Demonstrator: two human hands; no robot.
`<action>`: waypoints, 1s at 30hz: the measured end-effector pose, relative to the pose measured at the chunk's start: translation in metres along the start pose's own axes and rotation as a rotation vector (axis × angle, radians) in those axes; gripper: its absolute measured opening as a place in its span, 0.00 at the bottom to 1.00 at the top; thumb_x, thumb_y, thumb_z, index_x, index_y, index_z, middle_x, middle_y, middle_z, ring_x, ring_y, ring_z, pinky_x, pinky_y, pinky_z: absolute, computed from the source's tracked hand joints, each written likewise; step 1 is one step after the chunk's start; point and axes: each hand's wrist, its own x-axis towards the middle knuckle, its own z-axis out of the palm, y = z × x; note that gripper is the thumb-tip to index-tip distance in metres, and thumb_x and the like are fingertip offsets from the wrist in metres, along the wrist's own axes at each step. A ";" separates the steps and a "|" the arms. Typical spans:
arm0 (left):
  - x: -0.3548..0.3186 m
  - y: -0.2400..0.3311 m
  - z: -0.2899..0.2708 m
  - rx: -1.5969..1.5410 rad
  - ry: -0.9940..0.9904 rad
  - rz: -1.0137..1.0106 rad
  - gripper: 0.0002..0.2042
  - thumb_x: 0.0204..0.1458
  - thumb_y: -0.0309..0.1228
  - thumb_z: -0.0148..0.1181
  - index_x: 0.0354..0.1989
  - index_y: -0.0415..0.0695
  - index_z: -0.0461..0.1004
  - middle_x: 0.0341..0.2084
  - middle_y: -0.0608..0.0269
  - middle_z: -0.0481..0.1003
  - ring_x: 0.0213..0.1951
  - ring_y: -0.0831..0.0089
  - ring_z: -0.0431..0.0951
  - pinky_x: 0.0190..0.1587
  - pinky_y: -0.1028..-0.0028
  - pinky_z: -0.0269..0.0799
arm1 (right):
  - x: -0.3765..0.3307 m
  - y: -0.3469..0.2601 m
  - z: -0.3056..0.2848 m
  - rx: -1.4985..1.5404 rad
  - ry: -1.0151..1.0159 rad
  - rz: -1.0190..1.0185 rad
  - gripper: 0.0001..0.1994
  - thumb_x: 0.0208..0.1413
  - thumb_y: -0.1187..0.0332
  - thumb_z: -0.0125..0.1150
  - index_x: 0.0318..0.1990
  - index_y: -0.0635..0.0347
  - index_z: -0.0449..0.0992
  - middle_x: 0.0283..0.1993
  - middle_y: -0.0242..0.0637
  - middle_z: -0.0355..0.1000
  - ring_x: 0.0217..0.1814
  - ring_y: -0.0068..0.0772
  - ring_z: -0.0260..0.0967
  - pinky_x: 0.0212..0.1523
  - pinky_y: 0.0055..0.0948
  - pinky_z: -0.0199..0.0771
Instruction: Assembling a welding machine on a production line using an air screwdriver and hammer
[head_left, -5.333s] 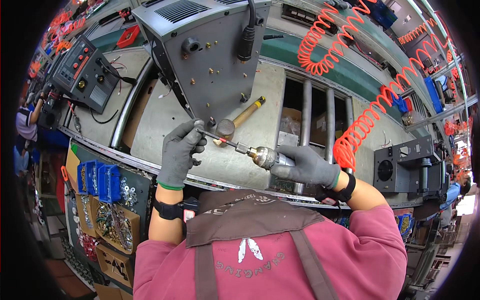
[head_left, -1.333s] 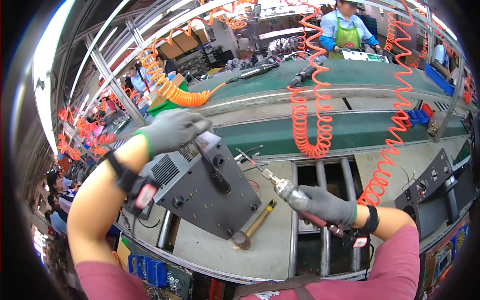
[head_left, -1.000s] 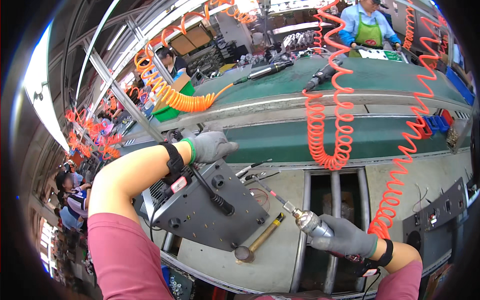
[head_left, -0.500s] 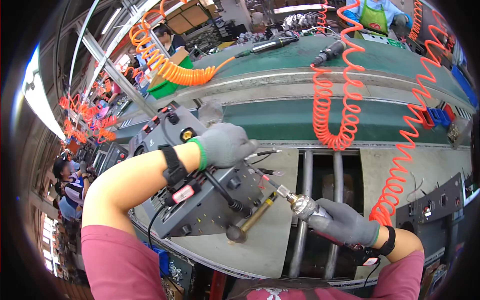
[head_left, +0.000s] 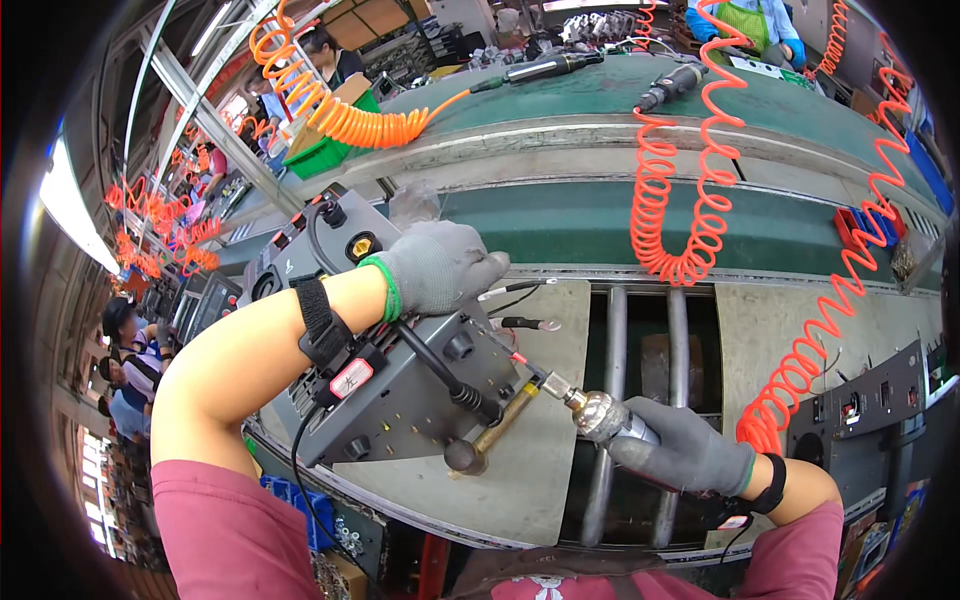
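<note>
A dark grey machine housing (head_left: 400, 400) with a thick black cable (head_left: 440, 365) lies tilted on the bench. My left hand (head_left: 440, 268), in a grey glove with a green cuff, rests over its upper right edge. Its fingers are curled together, and whatever they hold is hidden beneath them. My right hand (head_left: 680, 447), also gloved, is wrapped round a metal-bodied power screwdriver (head_left: 602, 414). The long bit points up and left, its red-marked tip close to the housing's right side. Wire leads with metal lugs (head_left: 530, 324) stick out beside my left hand.
A hammer (head_left: 466, 457) lies against the housing's lower side. Metal rollers (head_left: 600, 490) run between the boards. Red coiled hoses (head_left: 690, 265) hang ahead and on the right. A grey panel (head_left: 870, 400) stands at the right. Co-workers are beyond the far bench (head_left: 560, 100).
The whole view has shifted slightly. My right hand and screwdriver have moved a little left relative to the bench. My left hand stays at the housing, its fingers slightly lifted.
</note>
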 end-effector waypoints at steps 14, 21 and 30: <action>0.003 -0.005 0.004 0.048 -0.002 0.016 0.14 0.58 0.39 0.44 0.32 0.45 0.73 0.21 0.50 0.74 0.27 0.50 0.76 0.32 0.55 0.71 | 0.003 0.010 0.025 -0.397 0.360 -0.175 0.25 0.46 0.53 0.69 0.47 0.58 0.68 0.28 0.45 0.73 0.29 0.49 0.74 0.27 0.39 0.72; -0.003 -0.001 0.001 0.187 0.081 0.136 0.07 0.52 0.33 0.48 0.32 0.45 0.71 0.21 0.47 0.73 0.30 0.49 0.77 0.31 0.54 0.71 | -0.003 -0.003 0.055 -0.594 0.512 -0.199 0.29 0.45 0.52 0.70 0.49 0.62 0.68 0.25 0.42 0.72 0.25 0.43 0.72 0.25 0.37 0.70; -0.002 0.003 -0.003 0.100 0.051 0.077 0.15 0.55 0.38 0.44 0.31 0.42 0.75 0.28 0.45 0.75 0.33 0.47 0.76 0.39 0.54 0.70 | -0.007 -0.011 0.092 -0.823 0.718 -0.098 0.31 0.45 0.50 0.68 0.51 0.62 0.67 0.26 0.40 0.71 0.25 0.42 0.71 0.24 0.38 0.67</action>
